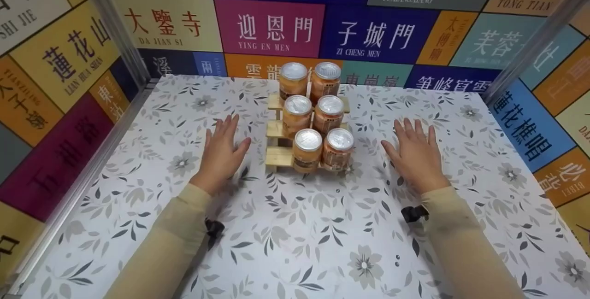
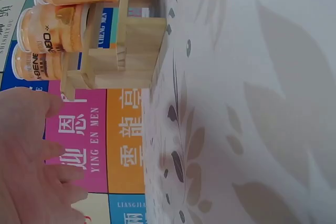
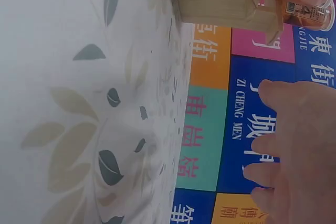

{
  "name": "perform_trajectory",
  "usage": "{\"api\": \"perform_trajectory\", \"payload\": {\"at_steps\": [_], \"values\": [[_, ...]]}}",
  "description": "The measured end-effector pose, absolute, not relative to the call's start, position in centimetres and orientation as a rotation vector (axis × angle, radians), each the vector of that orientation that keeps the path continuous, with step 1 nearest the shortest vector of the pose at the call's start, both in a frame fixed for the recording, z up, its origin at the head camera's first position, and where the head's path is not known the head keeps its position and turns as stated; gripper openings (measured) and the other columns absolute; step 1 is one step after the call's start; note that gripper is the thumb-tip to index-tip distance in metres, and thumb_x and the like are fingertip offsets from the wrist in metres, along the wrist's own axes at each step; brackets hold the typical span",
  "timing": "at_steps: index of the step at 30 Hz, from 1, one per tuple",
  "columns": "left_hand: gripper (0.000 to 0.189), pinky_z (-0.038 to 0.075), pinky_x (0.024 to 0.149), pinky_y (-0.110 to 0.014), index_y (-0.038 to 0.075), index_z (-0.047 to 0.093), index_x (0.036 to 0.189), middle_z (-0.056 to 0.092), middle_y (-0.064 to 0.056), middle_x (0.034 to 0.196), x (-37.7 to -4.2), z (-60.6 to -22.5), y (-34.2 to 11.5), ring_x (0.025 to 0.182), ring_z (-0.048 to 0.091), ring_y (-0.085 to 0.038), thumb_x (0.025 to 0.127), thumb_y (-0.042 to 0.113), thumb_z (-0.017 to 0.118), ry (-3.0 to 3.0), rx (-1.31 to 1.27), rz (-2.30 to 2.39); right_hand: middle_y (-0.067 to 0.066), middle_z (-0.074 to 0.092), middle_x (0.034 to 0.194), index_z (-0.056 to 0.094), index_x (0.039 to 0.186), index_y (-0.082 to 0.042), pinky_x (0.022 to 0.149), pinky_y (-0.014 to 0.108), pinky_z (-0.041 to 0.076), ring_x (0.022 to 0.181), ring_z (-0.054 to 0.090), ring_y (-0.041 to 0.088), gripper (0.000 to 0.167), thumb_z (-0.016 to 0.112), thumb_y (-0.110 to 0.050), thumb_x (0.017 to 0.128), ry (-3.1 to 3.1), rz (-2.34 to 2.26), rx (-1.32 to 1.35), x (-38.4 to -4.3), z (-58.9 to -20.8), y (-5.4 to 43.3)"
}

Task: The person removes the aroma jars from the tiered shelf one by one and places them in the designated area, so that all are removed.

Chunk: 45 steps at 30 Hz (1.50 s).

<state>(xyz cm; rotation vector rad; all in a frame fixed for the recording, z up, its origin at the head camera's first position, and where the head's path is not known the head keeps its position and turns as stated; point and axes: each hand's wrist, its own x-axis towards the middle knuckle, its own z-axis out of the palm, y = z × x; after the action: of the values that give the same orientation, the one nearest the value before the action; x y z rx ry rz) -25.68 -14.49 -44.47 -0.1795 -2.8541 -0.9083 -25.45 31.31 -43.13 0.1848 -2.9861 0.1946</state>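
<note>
A stepped wooden rack (image 1: pixel 279 156) stands on the table, bearing several clear jars with silver lids and orange contents, two to each of its three steps. One front jar (image 1: pixel 306 156) sits beside another front jar (image 1: pixel 337 154) on the lowest step. To the rack's left is my left hand (image 1: pixel 222 151), palm down with fingers spread and holding nothing. My right hand (image 1: pixel 415 151) lies likewise on the other side, fingers straight, apart from the rack. Both wrist views show the wooden rack (image 2: pixel 142 45) edge-on, with jars (image 2: pixel 58 27) on its steps.
The table (image 1: pixel 286 262) wears a white cloth printed with grey leaves and flowers. Coloured panels with place names (image 1: pixel 272 27) wall it in at the back and sides. A metal post (image 1: pixel 113 27) rises at the back left, another post (image 1: pixel 530 36) at the back right.
</note>
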Motion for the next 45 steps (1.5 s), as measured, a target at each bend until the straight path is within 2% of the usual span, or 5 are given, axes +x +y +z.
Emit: {"api": "perform_trajectory", "payload": {"at_steps": [4, 7, 12, 19, 45], "values": [[0.051, 0.019, 0.127, -0.051, 0.004, 0.053, 0.147, 0.048, -0.018, 0.156, -25.9, -44.5, -14.1, 0.151, 0.037, -0.037, 0.101, 0.024, 0.065, -2.777, -0.295, -1.106, 0.022, 0.056, 0.149, 0.041, 0.158, -0.009, 0.097, 0.061, 0.047, 0.108, 0.065, 0.045, 0.068, 0.047, -0.054, 0.106, -2.914, 0.295, 0.208, -25.4, -43.3, 30.8], [0.039, 0.03, 0.122, -0.05, 0.003, 0.065, 0.133, 0.06, -0.017, 0.144, -25.9, -44.7, -13.6, 0.141, 0.047, -0.037, 0.097, 0.017, 0.071, -2.757, -0.394, -1.187, 0.014, 0.068, 0.137, 0.047, 0.155, -0.014, 0.071, 0.053, 0.051, 0.086, 0.068, 0.036, 0.062, 0.05, -0.051, 0.106, -2.897, 0.408, 0.213, -25.4, -43.3, 30.5], [0.035, 0.037, 0.117, -0.048, 0.005, 0.069, 0.127, 0.065, -0.013, 0.137, -26.2, -45.2, -12.8, 0.135, 0.053, -0.033, 0.095, 0.018, 0.075, -2.794, -0.514, -1.298, 0.009, 0.069, 0.135, 0.048, 0.153, -0.018, 0.086, 0.056, 0.053, 0.112, 0.069, 0.035, 0.058, 0.051, -0.051, 0.106, -2.943, 0.593, 0.205, -25.4, -43.2, 30.1], [0.029, 0.038, 0.117, -0.045, 0.008, 0.075, 0.119, 0.067, -0.009, 0.136, -27.0, -45.7, -12.4, 0.134, 0.055, -0.029, 0.092, 0.019, 0.079, -2.817, -0.603, -1.361, 0.009, 0.069, 0.134, 0.048, 0.153, -0.018, 0.091, 0.056, 0.051, 0.118, 0.067, 0.035, 0.06, 0.049, -0.055, 0.106, -2.952, 0.744, 0.24, -25.4, -43.2, 29.6], [0.037, 0.048, 0.098, -0.041, 0.019, 0.073, 0.121, 0.069, -0.002, 0.124, -27.9, -45.9, -12.4, 0.113, 0.06, -0.024, 0.086, 0.023, 0.085, -2.994, -0.382, -1.526, 0.004, 0.07, 0.129, 0.064, 0.137, -0.016, 0.094, 0.035, 0.047, 0.115, 0.063, 0.017, 0.039, 0.064, -0.036, 0.103, -2.646, 1.255, 0.311, -27.4, -39.7, 25.8]]}}
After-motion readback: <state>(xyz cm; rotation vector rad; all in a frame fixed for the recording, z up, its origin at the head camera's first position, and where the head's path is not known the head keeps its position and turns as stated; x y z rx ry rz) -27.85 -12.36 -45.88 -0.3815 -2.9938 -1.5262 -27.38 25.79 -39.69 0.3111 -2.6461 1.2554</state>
